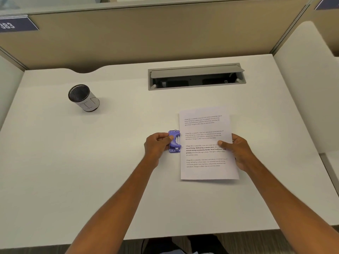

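Office cubicle, white desk [110,162], beige partition [146,37], numbered sign [16,24], cable hatch [196,77]

The hole punch [174,141] is moulded in purple plastic with a smooth, slightly glossy finish; two bright metal pins are seen on it. The sheet [207,143] is matt white paper printed with black text. The desk [110,162] is finished in a smooth, matt white laminate. The cup [83,98] is formed of dark metal mesh and wrapped in white paper. The cable hatch [196,72] is made of matt grey metal or plastic; which cannot be told.
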`<action>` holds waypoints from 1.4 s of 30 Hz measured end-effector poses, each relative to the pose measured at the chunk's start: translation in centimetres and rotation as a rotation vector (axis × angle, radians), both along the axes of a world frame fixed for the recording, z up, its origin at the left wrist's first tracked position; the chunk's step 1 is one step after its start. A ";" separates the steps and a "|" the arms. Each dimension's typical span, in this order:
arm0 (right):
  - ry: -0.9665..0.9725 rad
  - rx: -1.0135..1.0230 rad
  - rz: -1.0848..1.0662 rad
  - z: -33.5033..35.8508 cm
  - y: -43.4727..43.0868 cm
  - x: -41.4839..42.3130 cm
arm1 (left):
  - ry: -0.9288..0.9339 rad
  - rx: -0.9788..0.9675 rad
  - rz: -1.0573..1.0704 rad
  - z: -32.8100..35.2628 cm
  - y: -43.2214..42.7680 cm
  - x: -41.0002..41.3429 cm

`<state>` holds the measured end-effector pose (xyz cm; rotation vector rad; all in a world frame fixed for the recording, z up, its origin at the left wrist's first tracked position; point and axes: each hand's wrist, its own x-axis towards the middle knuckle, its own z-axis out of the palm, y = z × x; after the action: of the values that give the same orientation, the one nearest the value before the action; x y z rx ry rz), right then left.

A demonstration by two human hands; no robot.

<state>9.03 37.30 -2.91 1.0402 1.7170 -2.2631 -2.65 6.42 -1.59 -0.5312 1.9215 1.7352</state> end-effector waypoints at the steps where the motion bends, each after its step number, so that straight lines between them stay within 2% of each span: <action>1: 0.000 -0.001 0.001 0.0 -0.1 -0.1 | 0.001 -0.005 -0.002 0.0 -0.1 0.0; 42: -0.075 0.067 0.040 0.8 -2.4 -1.8 | -0.031 -0.023 -0.020 -0.2 -0.2 -0.2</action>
<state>7.28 34.87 -2.08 1.0797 1.7787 -2.1284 -2.85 6.19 -1.80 -0.5418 1.9210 1.6849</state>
